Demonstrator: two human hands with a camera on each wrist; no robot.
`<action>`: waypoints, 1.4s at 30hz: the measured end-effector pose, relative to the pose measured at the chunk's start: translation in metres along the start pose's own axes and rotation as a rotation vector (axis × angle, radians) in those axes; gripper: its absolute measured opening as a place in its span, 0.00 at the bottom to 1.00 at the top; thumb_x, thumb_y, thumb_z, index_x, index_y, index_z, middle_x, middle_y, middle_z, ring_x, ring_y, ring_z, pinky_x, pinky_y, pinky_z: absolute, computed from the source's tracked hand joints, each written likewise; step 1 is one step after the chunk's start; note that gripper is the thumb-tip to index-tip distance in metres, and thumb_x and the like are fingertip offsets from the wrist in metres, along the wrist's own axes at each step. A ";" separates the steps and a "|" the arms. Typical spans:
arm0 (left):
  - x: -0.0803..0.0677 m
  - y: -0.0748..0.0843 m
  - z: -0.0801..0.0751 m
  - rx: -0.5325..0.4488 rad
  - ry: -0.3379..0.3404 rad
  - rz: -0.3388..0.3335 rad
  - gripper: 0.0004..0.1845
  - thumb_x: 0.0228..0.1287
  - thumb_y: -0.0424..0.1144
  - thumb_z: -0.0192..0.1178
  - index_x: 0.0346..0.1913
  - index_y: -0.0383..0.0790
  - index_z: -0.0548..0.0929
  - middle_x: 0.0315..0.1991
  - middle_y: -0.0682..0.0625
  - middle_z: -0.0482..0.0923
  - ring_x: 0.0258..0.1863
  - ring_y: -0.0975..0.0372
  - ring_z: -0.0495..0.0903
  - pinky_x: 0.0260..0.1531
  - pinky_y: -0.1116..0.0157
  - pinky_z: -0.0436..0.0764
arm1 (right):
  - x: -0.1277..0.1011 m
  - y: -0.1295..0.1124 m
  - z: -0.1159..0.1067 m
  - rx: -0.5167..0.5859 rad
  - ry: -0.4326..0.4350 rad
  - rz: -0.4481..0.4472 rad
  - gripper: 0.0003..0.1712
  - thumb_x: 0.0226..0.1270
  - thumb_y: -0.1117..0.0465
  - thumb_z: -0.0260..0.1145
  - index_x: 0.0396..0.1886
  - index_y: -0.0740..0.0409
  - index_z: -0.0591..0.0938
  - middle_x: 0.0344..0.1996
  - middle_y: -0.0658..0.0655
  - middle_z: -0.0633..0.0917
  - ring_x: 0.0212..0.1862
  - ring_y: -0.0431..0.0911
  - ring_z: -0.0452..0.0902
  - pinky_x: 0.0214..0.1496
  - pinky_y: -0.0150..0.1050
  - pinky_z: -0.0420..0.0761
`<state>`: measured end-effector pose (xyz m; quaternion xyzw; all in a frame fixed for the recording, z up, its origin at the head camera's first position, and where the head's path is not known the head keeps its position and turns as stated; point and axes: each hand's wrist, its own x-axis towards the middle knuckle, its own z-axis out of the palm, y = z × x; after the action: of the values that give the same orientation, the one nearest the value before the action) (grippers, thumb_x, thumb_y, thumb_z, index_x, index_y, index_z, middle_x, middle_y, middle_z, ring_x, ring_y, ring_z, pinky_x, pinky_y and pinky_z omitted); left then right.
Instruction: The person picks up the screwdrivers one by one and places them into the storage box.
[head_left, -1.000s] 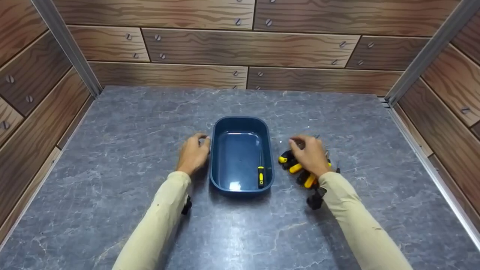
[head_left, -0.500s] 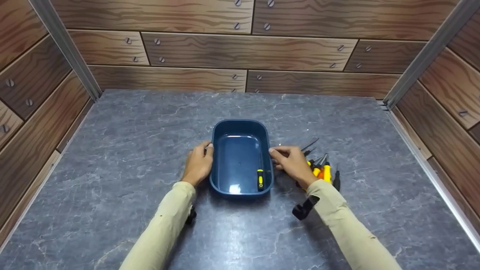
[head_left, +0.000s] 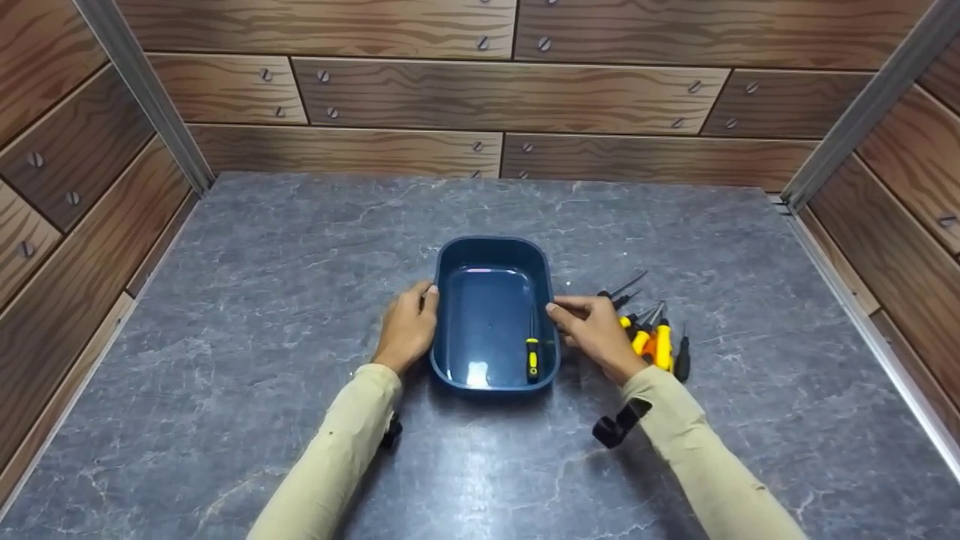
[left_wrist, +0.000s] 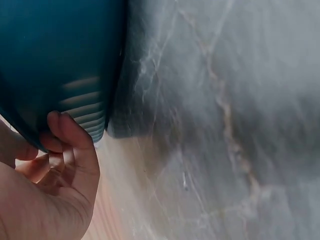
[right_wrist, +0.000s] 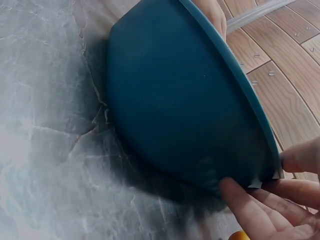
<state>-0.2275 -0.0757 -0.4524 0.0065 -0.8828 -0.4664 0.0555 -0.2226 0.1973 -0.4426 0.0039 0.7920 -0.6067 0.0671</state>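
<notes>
A deep blue rectangular plastic bin (head_left: pixel 480 315) with rounded corners stands mid-table. Inside it, along the right wall, lies a yellow-and-black screwdriver (head_left: pixel 532 360). My left hand (head_left: pixel 407 326) grips the bin's left rim; in the left wrist view its fingers curl under the lip. On the opposite side, my right hand (head_left: pixel 600 335) pinches the right rim between thumb and fingers. The right wrist view shows those fingertips (right_wrist: pixel 231 187) against the bin's outer wall (right_wrist: pixel 175 100).
Right of the bin lies a cluster of hand tools, partly behind my right hand: a yellow-handled one (head_left: pixel 663 349), a black screwdriver (head_left: pixel 682 356) and others. Wood-patterned panels (head_left: pixel 495 94) border the grey marbled tabletop (head_left: pixel 315 247) at the back and sides.
My right hand has left the tools and moved left to the bin's right rim. The left hand has closed in on the left rim. The head view has shifted slightly.
</notes>
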 end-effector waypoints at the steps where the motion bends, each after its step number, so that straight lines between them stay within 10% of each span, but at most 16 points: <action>1: -0.001 0.001 0.000 0.012 -0.001 0.002 0.21 0.80 0.43 0.48 0.64 0.37 0.80 0.54 0.40 0.83 0.58 0.48 0.79 0.61 0.50 0.74 | -0.001 0.000 -0.001 0.004 0.002 0.003 0.23 0.75 0.61 0.64 0.63 0.72 0.79 0.54 0.71 0.84 0.51 0.54 0.86 0.49 0.43 0.86; 15: -0.059 0.017 0.007 0.362 -0.166 0.281 0.52 0.73 0.70 0.43 0.79 0.28 0.49 0.81 0.36 0.40 0.80 0.46 0.42 0.76 0.48 0.48 | -0.008 0.004 -0.005 0.006 0.042 -0.017 0.25 0.74 0.58 0.66 0.63 0.69 0.80 0.53 0.68 0.85 0.39 0.40 0.82 0.38 0.30 0.82; 42: -0.071 0.011 0.010 0.576 -0.198 0.377 0.79 0.41 0.91 0.46 0.79 0.26 0.44 0.80 0.32 0.35 0.80 0.46 0.36 0.74 0.52 0.57 | -0.013 0.012 -0.006 0.000 0.044 -0.094 0.20 0.74 0.62 0.65 0.57 0.71 0.83 0.49 0.67 0.87 0.44 0.46 0.87 0.47 0.44 0.87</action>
<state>-0.1578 -0.0562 -0.4552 -0.1865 -0.9648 -0.1783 0.0508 -0.2093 0.2067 -0.4513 -0.0199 0.7927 -0.6089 0.0212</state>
